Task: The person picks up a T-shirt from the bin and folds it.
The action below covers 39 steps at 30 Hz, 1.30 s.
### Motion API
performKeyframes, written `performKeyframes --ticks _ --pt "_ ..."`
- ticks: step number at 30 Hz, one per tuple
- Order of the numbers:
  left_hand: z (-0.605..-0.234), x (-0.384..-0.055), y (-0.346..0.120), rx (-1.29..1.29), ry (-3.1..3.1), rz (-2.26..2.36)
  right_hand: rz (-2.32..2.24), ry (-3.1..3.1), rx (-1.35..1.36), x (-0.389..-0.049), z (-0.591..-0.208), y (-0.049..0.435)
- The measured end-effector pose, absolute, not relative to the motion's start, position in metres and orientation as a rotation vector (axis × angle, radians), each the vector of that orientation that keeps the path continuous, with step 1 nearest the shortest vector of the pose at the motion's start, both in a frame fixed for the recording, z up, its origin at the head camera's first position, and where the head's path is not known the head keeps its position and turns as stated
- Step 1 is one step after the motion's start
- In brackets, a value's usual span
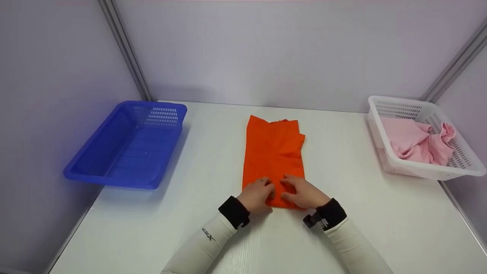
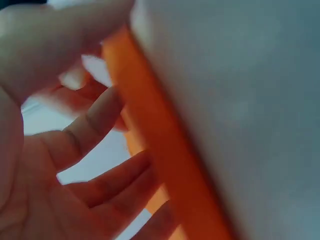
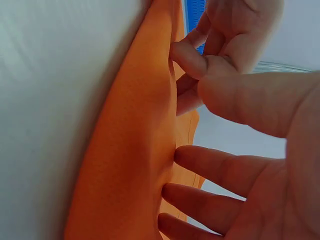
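Observation:
A folded orange garment [image 1: 274, 148] lies lengthwise on the white table, its uneven end pointing away from me and a small flap sticking out on its right. Whether it is a shirt, I cannot tell. Near its closest edge, my left hand [image 1: 258, 195] rests with bent, loose fingers on the cloth. Beside it my right hand [image 1: 306, 193] touches the same end, thumb and fingers spread apart. In the right wrist view, the fingertips [image 3: 187, 155] of the right hand press on the orange fabric [image 3: 135, 115]. The left wrist view is blurred; there the left fingers [image 2: 100, 115] meet the fabric [image 2: 150, 130].
On the left stands a blue plastic basket [image 1: 163, 167] with nothing visible inside. A white basket [image 1: 388, 152] at the right holds crumpled pink cloth [image 1: 414, 140]. Pale panels [image 1: 266, 53] enclose the table [image 1: 213, 152] at the back and sides.

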<state>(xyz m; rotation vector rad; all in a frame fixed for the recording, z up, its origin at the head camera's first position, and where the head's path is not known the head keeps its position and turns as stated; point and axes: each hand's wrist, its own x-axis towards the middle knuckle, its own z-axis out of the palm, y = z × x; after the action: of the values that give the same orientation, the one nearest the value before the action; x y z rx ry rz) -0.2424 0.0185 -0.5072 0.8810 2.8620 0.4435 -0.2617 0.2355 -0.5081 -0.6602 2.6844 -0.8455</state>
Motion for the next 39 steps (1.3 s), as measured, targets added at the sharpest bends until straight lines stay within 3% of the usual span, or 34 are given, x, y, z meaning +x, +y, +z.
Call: performKeyframes --ticks 5,14,23,34,39 --pt "-0.507 -0.243 0.019 0.918 2.934 0.442 -0.789 2.677 -0.672 -0.258 -0.508 0.233" --pt "-0.504 -0.249 0.011 0.821 2.888 0.832 -0.686 2.813 -0.792 -0.254 -0.512 0.226" --pt "-0.501 -0.255 -0.007 0.737 3.094 0.334 -0.648 2.811 -0.669 -0.26 -0.497 0.242" --pt "-0.441 -0.247 -0.038 0.847 2.537 0.917 -0.789 2.525 -0.745 -0.246 -0.438 0.285" --pt "-0.445 -0.258 -0.048 0.734 2.405 1.312 -1.07 2.499 -0.655 -0.255 -0.434 0.298"
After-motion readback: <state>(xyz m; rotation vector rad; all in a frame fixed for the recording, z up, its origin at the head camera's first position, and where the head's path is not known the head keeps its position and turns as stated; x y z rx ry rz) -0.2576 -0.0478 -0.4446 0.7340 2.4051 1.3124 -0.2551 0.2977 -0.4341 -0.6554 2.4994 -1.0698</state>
